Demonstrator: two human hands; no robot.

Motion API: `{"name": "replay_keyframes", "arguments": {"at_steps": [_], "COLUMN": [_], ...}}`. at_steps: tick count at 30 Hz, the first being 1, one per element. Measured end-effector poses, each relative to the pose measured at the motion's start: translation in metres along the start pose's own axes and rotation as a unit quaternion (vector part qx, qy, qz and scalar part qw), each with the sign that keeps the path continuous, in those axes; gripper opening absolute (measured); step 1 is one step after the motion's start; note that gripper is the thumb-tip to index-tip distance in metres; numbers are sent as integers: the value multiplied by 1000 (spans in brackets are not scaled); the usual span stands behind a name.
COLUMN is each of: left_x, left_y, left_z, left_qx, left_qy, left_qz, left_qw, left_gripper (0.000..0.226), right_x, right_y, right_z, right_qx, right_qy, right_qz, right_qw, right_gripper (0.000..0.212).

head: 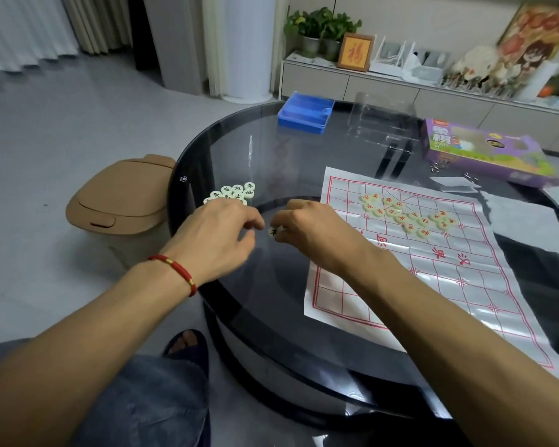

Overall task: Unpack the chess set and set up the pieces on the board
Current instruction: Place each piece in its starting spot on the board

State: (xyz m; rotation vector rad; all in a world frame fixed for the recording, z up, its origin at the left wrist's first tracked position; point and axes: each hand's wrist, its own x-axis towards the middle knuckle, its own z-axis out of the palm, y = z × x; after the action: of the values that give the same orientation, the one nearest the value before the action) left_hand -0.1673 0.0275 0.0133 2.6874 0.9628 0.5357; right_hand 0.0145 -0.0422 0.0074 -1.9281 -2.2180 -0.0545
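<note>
Between the two hands, just off the board's left edge, a small black-marked piece [274, 232] was pinched in the right hand [307, 233]; the left hand [220, 230] hung loosely curled, gripping nothing I could see. Such discs looked light, hard and slick, best taken by the rim. About seven black-lettered pieces [234, 192] showed in a pile beyond the left hand, others hidden; roughly sixteen red-lettered pieces [400, 212] lay bunched on the thin, floppy board [433, 279], spread over the glass worktop [271, 156]. One blue tray [305, 112] and one purple box [484, 153] sat farther back.
</note>
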Motion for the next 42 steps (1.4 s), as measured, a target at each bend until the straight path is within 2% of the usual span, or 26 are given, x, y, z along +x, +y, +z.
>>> {"name": "replay_keyframes", "arguments": {"at_steps": [3, 7, 11, 14, 18, 21, 28, 33, 42], "left_x": [-3, -8, -5, -3, 2, 4, 2, 3, 6], "left_y": [3, 5, 3, -4, -25, -34, -36, -36, -31], "left_z": [4, 11, 7, -2, -16, -22, -19, -21, -21], "left_qx": [-20, -6, 14, 50, 142, 121, 100, 77, 74], "left_qy": [-2, -17, -7, -8, -53, -63, -89, -75, -63], "left_qz": [35, 74, 48, -10, -114, -148, -145, -139, -146], "left_qw": [999, 997, 999, 999, 982, 980, 980, 984, 985], "left_gripper": [24, 27, 25, 31, 41, 42, 43, 41, 39], "right_x": [-26, -79, -104, -97, -54, -6, 45, 41, 32], "right_y": [12, 38, 40, 31, -1, -21, -10, 0, -3], "right_z": [-22, -49, -50, -45, -28, -7, 27, 32, 30], "right_qx": [17, -5, -32, -31, 27, 55, -19, -89, -53], "right_qy": [17, -51, -126, -93, -10, 17, 6, 15, -5], "right_qz": [61, 145, 171, 184, 123, 53, 16, 6, -45], "right_qw": [998, 988, 977, 978, 992, 997, 1000, 996, 998], "right_gripper": [21, 28, 31, 37, 37, 41, 30, 37, 44]}}
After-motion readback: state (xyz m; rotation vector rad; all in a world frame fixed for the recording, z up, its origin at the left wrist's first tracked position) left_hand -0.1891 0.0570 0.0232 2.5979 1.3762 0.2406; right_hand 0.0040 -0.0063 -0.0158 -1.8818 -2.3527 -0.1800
